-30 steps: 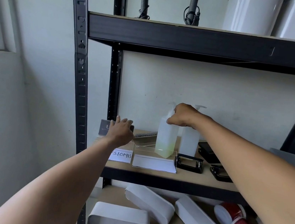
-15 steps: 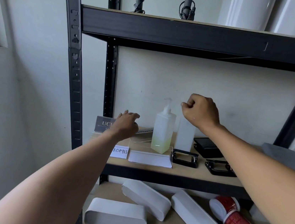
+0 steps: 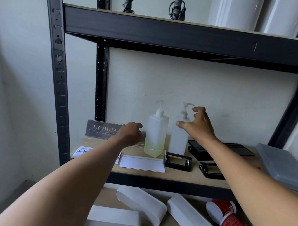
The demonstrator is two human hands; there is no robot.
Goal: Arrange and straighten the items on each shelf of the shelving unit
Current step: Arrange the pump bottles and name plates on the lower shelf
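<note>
1. Frosted white square pump bottle (image 3: 179, 137) stands upright on the tan wooden middle shelf (image 3: 180, 175), long axis vertical, pump nozzle pointing right toward the right hand (image 3: 198, 127).
2. That hand's fingers are spread wide; the thumb tip touches the bottle's shoulder, the curled fingers hover just beside the pump (no grip closed).
3. Just left stands a matching frosted bottle with yellow-green liquid (image 3: 156, 134), also upright.
4. Left hand (image 3: 129, 133), fingers loosely curled, sits near a dark "UCHIHA" nameplate (image 3: 102, 130); whether it holds anything, I cannot tell.
</note>
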